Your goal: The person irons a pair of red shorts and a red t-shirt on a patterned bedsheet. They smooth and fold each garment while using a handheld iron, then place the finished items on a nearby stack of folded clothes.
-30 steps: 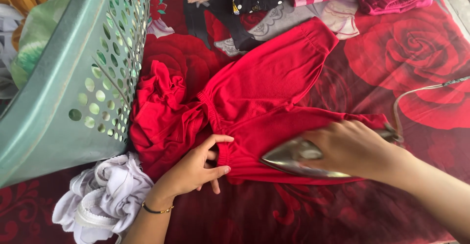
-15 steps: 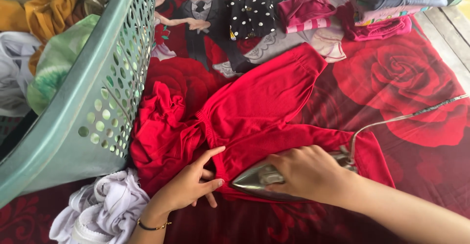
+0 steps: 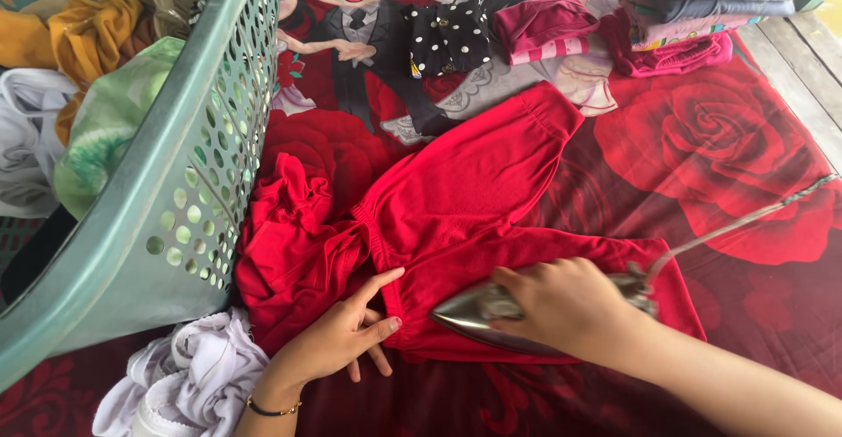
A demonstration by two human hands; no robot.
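At nine o'clock, a green laundry basket (image 3: 167,165) stuffed with clothes; below it, crumpled white cloth (image 3: 189,380). Centre, red trousers (image 3: 474,191) spread flat on a red rose-print sheet (image 3: 745,130), one leg toward one o'clock, the other toward three. Left hand (image 3: 338,336) pressed open on the waistband, fingers spread. Right hand (image 3: 570,305) closed around the handle of a metal iron (image 3: 478,310) resting on the near leg, cord (image 3: 745,218) trailing to three o'clock. Folded clothes (image 3: 693,16) stacked at one o'clock. Fabric probably soft, light, easily bunched; likely best pinned at the waistband.
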